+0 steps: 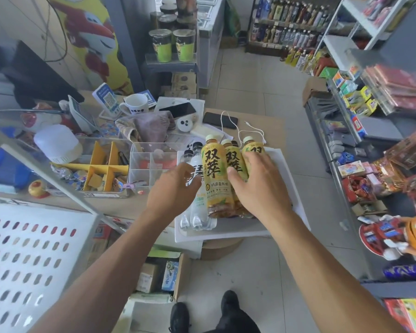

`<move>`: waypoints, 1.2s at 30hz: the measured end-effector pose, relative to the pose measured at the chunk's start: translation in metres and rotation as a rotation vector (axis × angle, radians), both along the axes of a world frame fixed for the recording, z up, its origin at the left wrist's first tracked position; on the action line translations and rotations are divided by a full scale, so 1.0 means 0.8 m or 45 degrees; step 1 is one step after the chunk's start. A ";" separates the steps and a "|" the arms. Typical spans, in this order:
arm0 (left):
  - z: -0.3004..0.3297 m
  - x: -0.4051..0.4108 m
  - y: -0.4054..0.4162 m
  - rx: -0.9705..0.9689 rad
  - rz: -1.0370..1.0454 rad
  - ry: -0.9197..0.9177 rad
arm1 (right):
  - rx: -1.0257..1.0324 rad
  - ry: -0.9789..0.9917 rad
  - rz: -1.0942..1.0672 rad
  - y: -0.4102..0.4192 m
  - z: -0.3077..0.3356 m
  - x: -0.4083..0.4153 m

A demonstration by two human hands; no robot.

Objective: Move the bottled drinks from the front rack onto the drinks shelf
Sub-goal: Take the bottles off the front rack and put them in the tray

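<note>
Several bottled drinks stand together on a white tray [283, 188] on the counter. Three are yellow tea bottles [216, 179] with cream caps; two clear bottles [197, 212] with black caps stand to their left. My left hand [175, 188] reaches to the clear bottles, its curled fingers touching their labels. My right hand [257, 186] lies over the right-hand yellow bottles, fingers spread around them. The drinks shelf [291, 27] with rows of bottles stands far back across the floor.
The counter holds a clear organiser box [151, 164], a mug [135, 104], phones [220, 120] with a white cable, and a cloth. A snack rack [370, 164] lines the right. A white perforated shelf [29, 260] sits lower left. Tiled floor runs toward the back.
</note>
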State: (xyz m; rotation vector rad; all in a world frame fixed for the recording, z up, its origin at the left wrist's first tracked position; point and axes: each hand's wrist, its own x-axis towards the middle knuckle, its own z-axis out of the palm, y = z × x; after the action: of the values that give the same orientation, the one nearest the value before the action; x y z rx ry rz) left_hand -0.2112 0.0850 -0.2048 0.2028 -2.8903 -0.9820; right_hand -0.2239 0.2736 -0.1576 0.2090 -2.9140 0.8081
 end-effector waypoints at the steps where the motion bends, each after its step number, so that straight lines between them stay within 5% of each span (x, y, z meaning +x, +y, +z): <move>1: -0.003 -0.006 -0.001 0.047 0.033 -0.023 | -0.022 0.021 0.005 0.012 0.002 -0.008; 15: -0.085 -0.004 -0.006 0.293 0.467 -0.388 | -0.339 -0.345 -0.237 0.184 -0.112 -0.080; 27: -0.131 -0.037 -0.015 0.607 0.626 -0.557 | -0.480 -0.726 -0.479 0.192 -0.160 -0.123; 36: -0.143 -0.032 -0.005 0.697 0.649 -0.353 | -0.461 -0.678 -0.513 0.185 -0.175 -0.120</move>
State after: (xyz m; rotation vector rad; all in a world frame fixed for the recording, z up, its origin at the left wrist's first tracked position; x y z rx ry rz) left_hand -0.2370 0.0808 -0.3192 1.1177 -2.4736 -1.6880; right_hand -0.3195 0.4220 -0.2979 -0.7008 -3.0014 1.4586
